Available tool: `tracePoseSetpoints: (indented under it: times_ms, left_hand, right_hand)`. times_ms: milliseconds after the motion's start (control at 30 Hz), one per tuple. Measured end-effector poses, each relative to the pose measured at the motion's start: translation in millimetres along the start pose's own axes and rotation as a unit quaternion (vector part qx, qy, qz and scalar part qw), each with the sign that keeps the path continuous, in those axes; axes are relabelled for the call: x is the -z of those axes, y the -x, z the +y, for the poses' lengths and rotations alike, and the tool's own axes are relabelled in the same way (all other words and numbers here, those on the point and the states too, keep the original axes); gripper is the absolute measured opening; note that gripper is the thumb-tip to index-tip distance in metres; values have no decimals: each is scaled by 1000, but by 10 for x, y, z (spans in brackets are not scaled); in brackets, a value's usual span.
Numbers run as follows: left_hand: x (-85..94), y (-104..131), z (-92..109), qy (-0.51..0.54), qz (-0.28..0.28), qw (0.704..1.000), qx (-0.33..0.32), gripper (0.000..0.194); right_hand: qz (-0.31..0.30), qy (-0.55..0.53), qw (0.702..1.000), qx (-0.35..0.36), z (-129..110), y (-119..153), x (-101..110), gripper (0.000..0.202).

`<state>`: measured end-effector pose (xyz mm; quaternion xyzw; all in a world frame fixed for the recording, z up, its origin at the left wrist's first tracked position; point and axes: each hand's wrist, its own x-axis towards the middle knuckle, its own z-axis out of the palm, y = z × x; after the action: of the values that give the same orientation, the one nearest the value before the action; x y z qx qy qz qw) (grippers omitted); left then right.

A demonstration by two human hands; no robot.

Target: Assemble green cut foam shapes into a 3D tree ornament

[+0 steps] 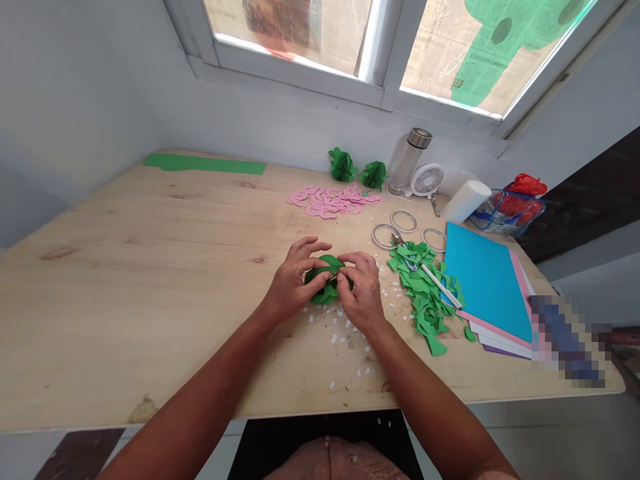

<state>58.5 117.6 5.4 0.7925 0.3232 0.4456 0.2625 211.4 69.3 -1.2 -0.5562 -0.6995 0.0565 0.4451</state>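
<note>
A green layered paper piece point(326, 293) sits between my two hands at the middle of the wooden table. My left hand point(299, 275) grips its left side between thumb and fingers, while the outer fingers stick up loosely. On the other side, my right hand point(361, 283) pinches the paper's right edge with thumb and forefinger. Parts of the paper are hidden behind the fingers. Small white scraps point(341, 332) lie scattered on the wood below my hands. Two finished-looking green paper shapes with fanned folds point(343, 167) stand near the wall.
Pink paper cutouts point(327, 202) lie behind my hands. To the right are green offcuts point(425, 293), scissors point(407, 255), tape rolls point(404, 221) and coloured sheets point(487, 280). A bottle point(406, 160), small fan point(427, 180), white roll point(467, 201) and basket point(510, 212) stand farther back.
</note>
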Motion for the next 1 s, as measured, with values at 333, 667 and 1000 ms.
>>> tracePoseSetpoints:
  times_ms: [333,667,1000]
  left_hand:
    - [22,-7,21,-5,-22,1000,1,11]
    - [-3,1,0,-10,15,1000,9,10]
    - [-2,10,32,-77,67,995,-19,10]
  right_hand:
    - [-2,-3,1000,-4,-12,-6,0,14]
    - [17,-14,1000,-18,-21,-5,3,18]
    - [50,1,998,-39,-64,3,4,10]
